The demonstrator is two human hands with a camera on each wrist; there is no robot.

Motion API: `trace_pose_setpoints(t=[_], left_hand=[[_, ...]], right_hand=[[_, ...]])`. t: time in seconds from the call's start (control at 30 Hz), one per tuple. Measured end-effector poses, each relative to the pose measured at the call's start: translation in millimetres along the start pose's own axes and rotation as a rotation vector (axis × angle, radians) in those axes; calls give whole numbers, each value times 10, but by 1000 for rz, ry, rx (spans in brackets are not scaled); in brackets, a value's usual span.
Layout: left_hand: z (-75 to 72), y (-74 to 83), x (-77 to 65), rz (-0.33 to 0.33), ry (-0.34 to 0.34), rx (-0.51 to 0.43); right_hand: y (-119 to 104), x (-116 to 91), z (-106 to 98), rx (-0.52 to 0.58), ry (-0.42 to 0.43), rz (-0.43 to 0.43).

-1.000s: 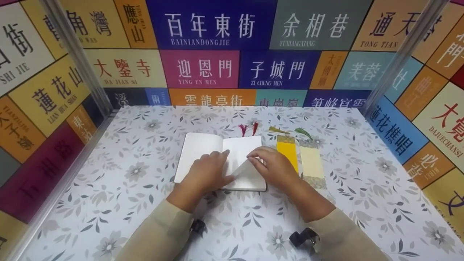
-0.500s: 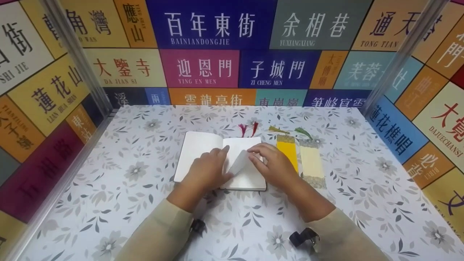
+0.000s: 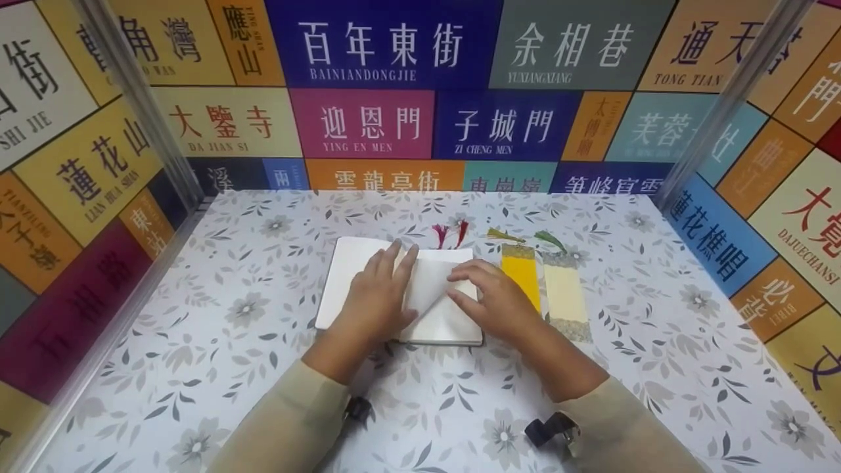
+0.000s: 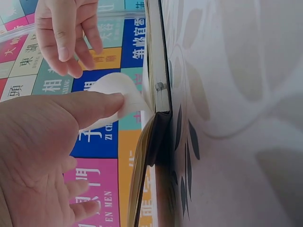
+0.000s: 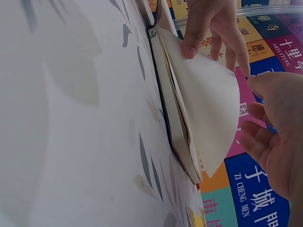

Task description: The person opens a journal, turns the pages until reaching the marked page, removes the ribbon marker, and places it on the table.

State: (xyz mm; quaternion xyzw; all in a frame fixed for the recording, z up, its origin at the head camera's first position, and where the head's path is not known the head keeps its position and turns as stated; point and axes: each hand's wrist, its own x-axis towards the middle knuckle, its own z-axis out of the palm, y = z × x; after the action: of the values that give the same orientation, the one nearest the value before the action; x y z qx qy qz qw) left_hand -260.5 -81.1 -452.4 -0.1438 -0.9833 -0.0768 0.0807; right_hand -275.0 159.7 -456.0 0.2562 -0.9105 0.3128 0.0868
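Note:
An open notebook with blank white pages lies on the table in the head view. One right-side page stands lifted and curls toward the left. My left hand lies across the notebook's middle, fingers extended. Its thumb touches the near side of the lifted page in the right wrist view, with the other fingers beyond the page's edge. Over the notebook's right edge, my right hand has its thumb and fingers spread apart, close to the page; nothing shows between them.
Right of the notebook lie a yellow bookmark and a cream bookmark, each with a tassel above. A pink tassel and a red tassel stick out beyond the notebook's top edge. Sign-printed panels enclose the floral tabletop.
The lifted page has swung further left, toward the spine. My left fingers have stretched forward over the notebook. My right thumb and fingers have parted from the page's edge.

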Motion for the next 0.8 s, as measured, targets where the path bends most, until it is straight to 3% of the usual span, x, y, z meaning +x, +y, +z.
trace_pose_setpoints(t=[0.37, 0.53, 0.8], left_hand=[[6, -13, -21, 56, -47, -7], [-10, -4, -24, 42, -107, -28], [13, -20, 2, -21, -166, -19]], right_hand=[[81, -42, 22, -92, -446, 36], [84, -70, 25, -97, -512, 77], [72, -77, 28, -99, -543, 132]])
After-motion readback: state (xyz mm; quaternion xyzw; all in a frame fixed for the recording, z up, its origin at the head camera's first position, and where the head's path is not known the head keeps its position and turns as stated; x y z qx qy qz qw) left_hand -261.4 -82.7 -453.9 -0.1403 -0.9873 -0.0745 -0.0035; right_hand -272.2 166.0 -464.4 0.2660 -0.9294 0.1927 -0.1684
